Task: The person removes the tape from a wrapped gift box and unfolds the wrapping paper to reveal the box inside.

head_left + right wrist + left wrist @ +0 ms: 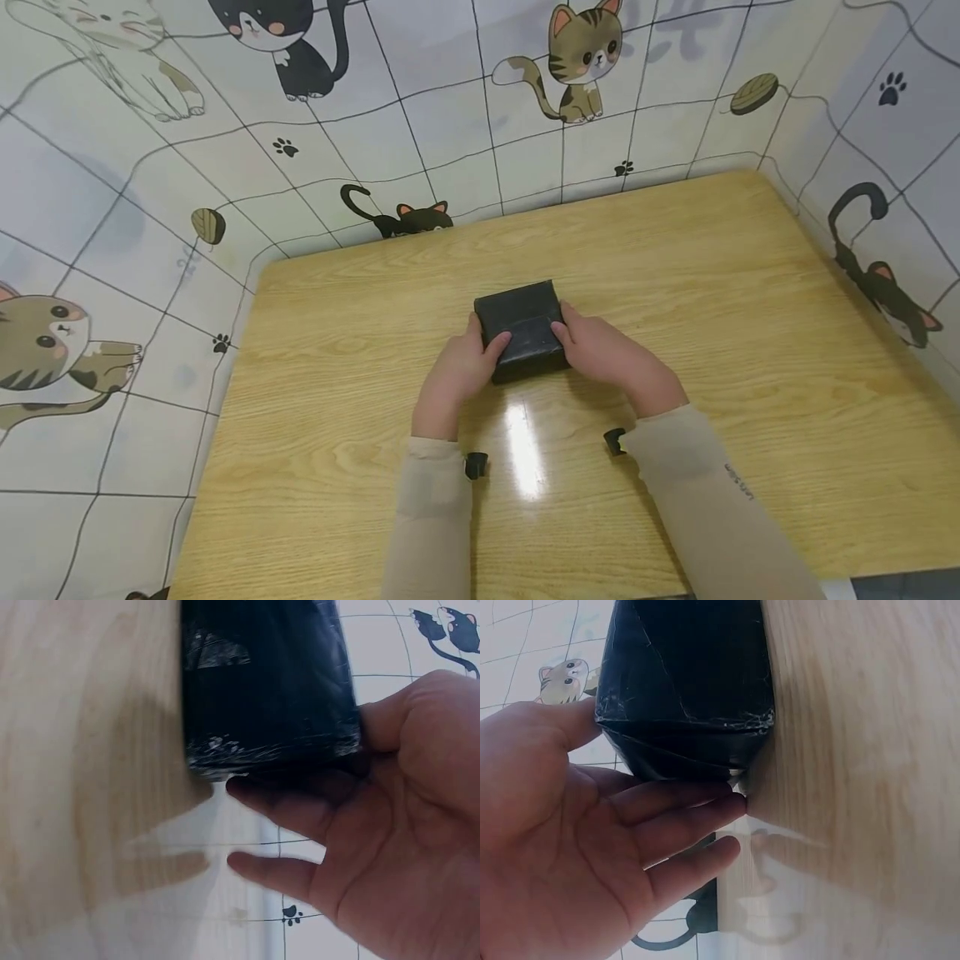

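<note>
Wall [450, 125]: white with dark grid lines, printed with cats [585, 62] and paw marks; it rises behind the far edge of the table [337, 408] and along both its sides.
Table: pale wood grain, with a bright glare streak between the forearms.
Box [517, 312]: black, around the middle of the table, well in from every edge, between the two hands.
Box's lie: a broad face is up, one side faces the person, and its far edge runs roughly along the table's far edge, right end farther out (from above it looks nearly square, so I cannot tell the long axis).
Left hand [465, 365]: grips the box's left side, thumb over the top.
Right hand [600, 346]: grips the right side likewise, thumb on the top edge.
Left wrist view: shows what the head view hides, a creased end with scuffed corners, and fingertips low, near the table.
Right wrist view: adds a shiny patch on the box's other end and one finger spread away from it.
Sleeves [431, 517]: beige, a small black piece [476, 465] beside each cuff.
</note>
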A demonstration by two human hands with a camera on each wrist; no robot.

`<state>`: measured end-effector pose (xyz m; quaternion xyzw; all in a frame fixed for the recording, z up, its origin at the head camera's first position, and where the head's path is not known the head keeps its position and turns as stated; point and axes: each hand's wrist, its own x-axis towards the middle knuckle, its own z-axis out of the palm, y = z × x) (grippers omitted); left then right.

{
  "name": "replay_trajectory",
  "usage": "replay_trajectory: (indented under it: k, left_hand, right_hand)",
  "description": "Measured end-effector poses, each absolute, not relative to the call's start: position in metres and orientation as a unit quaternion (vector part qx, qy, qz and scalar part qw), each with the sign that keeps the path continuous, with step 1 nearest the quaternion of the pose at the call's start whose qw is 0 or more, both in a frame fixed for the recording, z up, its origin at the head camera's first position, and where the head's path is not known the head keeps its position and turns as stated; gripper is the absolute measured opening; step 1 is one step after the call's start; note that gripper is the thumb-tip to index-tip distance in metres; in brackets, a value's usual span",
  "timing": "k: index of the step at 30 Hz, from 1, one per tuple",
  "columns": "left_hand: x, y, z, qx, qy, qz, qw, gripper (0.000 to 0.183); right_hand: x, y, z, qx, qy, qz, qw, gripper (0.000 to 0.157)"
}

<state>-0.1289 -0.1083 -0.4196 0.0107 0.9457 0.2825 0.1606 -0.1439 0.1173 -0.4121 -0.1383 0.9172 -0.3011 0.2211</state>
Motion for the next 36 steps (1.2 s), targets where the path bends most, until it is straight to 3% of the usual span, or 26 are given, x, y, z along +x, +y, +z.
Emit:
replay_trajectory:
  k: [11,22,25,31,36]
  left_hand:
    - [-0.130,-0.104,-0.417,-0.004,0.942,0.293,0.161,0.084]
    - [-0.122,-0.089,-0.412,-0.013,0.951,0.292,0.101,0.064]
    - [-0.121,-0.087,-0.408,-0.029,0.943,0.319,0.094,0.066]
    - [-0.122,-0.085,-0.399,-0.058,0.912,0.405,0.025,0.088]
    - [-0.116,-0.084,-0.398,-0.027,0.896,0.443,-0.024,0.070]
  right_hand:
    - [-0.145,0.118,-0.414,-0.131,0.908,-0.320,0.236,0.065]
    - [-0.144,0.127,-0.408,-0.149,0.911,-0.303,0.237,0.065]
    - [-0.143,0.134,-0.404,-0.159,0.907,-0.318,0.225,0.064]
    - [-0.142,0.148,-0.389,-0.148,0.887,-0.388,0.201,0.069]
    - [-0.139,0.154,-0.380,-0.124,0.874,-0.431,0.187,0.082]
